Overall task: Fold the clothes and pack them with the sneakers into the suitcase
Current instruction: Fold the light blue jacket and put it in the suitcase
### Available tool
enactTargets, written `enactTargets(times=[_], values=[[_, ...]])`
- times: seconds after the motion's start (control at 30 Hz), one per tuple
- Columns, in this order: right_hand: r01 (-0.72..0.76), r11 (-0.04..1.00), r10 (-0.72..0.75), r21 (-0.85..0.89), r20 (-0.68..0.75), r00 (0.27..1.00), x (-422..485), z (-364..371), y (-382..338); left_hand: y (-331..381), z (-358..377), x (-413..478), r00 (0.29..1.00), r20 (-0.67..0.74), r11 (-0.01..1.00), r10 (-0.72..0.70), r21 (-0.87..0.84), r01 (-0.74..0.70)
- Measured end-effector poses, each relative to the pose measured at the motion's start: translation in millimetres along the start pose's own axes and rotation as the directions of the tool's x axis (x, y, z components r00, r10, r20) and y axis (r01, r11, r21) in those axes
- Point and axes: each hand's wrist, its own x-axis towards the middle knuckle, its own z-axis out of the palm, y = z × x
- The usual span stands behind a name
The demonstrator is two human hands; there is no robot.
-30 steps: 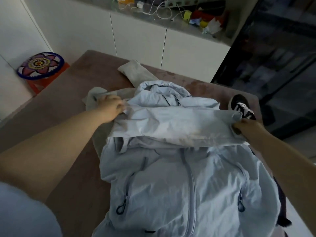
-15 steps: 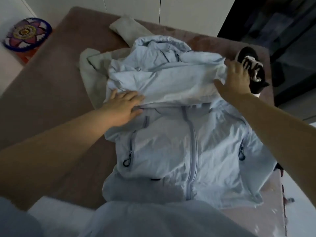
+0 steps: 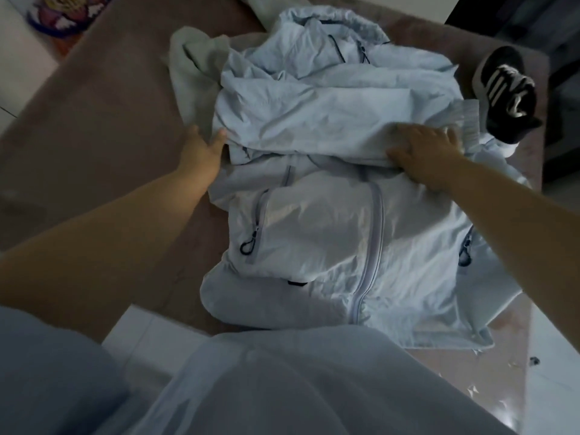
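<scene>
I have the pale blue jacket [image 3: 329, 215] lying front-up on the bench [image 3: 110, 120], with its sleeves folded across the chest. My right hand [image 3: 423, 152] lies flat on the crossed sleeve near its cuff. Its fingers [image 3: 448, 139] are spread and pressing, and they grip nothing. My left hand [image 3: 202, 149] sits at the jacket's left edge with the fingers roughly straight against the fold, holding nothing I can see (the tips may be tucked under the cloth; I cannot tell).

The fabric looks thin and slick, so I expect the sleeve to slide open once the pressing hand lifts. A beige garment [image 3: 191, 58] lies partly under the jacket's shoulder and could get dragged into the next fold. The black sneaker [image 3: 505, 92] sits just beside the cuff, close to the bench's far right edge, and a careless sweep might knock it off. No suitcase is in view.
</scene>
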Motion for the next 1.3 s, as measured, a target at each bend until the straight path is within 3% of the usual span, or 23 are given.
enactTargets(times=[0.1, 0.4, 0.53, 0.6, 0.7, 0.77, 0.83, 0.87, 0.93, 1.0, 1.1, 1.2, 1.3], values=[[0.046, 0.999, -0.047, 0.014, 0.071, 0.996, -1.7, -2.5, -6.5, 14.4, 3.6, 10.5, 0.979, 0.086, 0.962, -0.184, -0.187, 0.197], [0.190, 0.980, -0.196, 0.052, 0.174, 0.965, 18.0, 6.0, -10.2, 66.7, -35.0, 68.4, 0.984, -0.099, 0.989, 0.146, 0.030, -0.144], [0.222, 0.974, -0.224, 0.034, 0.217, 0.950, 34.3, 0.8, -22.8, 67.3, -33.3, 91.8, 0.980, -0.150, 0.981, 0.128, 0.167, -0.102], [0.169, 0.984, -0.174, 0.062, 0.104, 0.979, 45.8, -14.6, -24.9, 54.8, -25.0, 99.4, 0.993, -0.114, 0.971, 0.035, 0.237, -0.007], [0.078, 0.980, -0.032, 0.184, -0.240, 0.970, 77.8, -52.0, -17.5, 41.6, -12.3, 97.8, 0.993, -0.092, 0.946, -0.077, 0.308, 0.102], [0.072, 0.961, 0.018, 0.268, -0.319, 0.948, 109.7, -75.1, -11.1, 38.2, -9.3, 96.0, 0.990, -0.139, 0.952, 0.001, 0.302, 0.041], [0.064, 0.949, 0.040, 0.308, -0.320, 0.947, 144.2, -90.7, -14.6, 41.2, -8.5, 89.5, 0.964, -0.186, 0.933, 0.188, 0.340, -0.116], [0.063, 0.937, 0.054, 0.343, -0.320, 0.946, 160.4, -95.9, -19.7, 44.6, -5.5, 84.1, 0.937, -0.167, 0.893, 0.308, 0.391, -0.224], [0.065, 0.916, 0.066, 0.397, -0.307, 0.949, 189.0, -102.2, -33.6, 56.8, 6.5, 67.3, 0.843, -0.027, 0.720, 0.537, 0.536, -0.442], [0.081, 0.915, 0.026, 0.395, -0.258, 0.966, 212.0, -103.9, -50.0, 64.4, 20.9, 56.6, 0.741, 0.181, 0.526, 0.646, 0.598, -0.604], [0.068, 0.953, -0.034, 0.294, -0.119, 0.992, 246.7, -94.5, -72.5, 64.7, 39.8, 51.2, 0.783, 0.380, 0.504, 0.493, 0.609, -0.613], [0.019, 0.996, -0.021, 0.089, 0.015, 1.000, 264.0, -79.2, -84.8, 56.1, 58.2, 48.0, 0.825, 0.422, 0.456, 0.376, 0.691, -0.562], [-0.072, 0.997, 0.070, -0.009, -0.117, 0.991, 254.7, -76.9, -76.4, 54.3, 61.2, 47.4, 0.845, 0.444, 0.449, 0.297, 0.716, -0.535]])
